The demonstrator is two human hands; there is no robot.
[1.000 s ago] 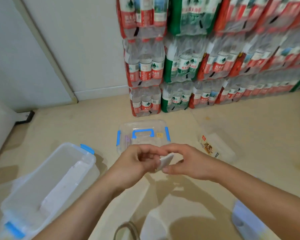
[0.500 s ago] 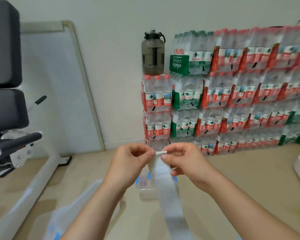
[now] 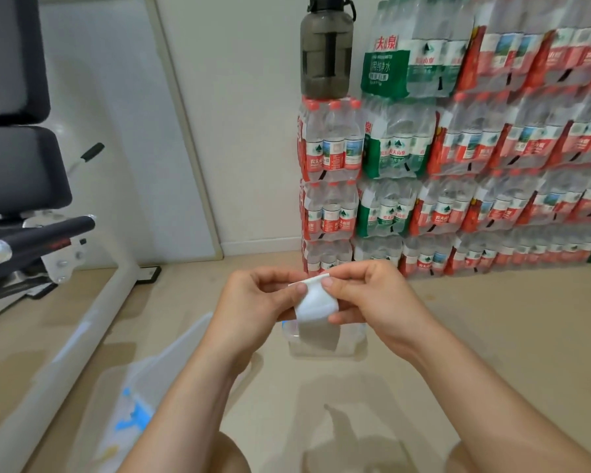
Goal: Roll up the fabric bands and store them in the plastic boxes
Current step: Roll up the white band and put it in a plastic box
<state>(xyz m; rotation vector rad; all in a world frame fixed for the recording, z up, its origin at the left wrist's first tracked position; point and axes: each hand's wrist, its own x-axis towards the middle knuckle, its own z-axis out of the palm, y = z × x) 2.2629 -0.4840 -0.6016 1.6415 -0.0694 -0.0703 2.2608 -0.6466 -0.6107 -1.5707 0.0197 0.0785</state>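
A white fabric band (image 3: 316, 303) hangs in front of me, its top end held between both hands. My left hand (image 3: 253, 302) pinches the left side of that end, and my right hand (image 3: 369, 298) pinches the right side with thumb and forefinger. The band drops down between my wrists. Behind the hands, on the floor, a small clear plastic box (image 3: 352, 341) with blue clips is partly hidden. A larger clear plastic box (image 3: 130, 397) with blue clips lies at the lower left, blurred.
Stacked packs of water bottles (image 3: 458, 148) line the wall at the right, with a dark jug (image 3: 325, 46) on top. A black and white exercise machine (image 3: 31, 213) stands at the left. A white board (image 3: 133, 131) leans on the wall. The floor is beige.
The view has tilted up from the floor to the wall. My hands rose with the band, and its top end is now turned over between my fingers.
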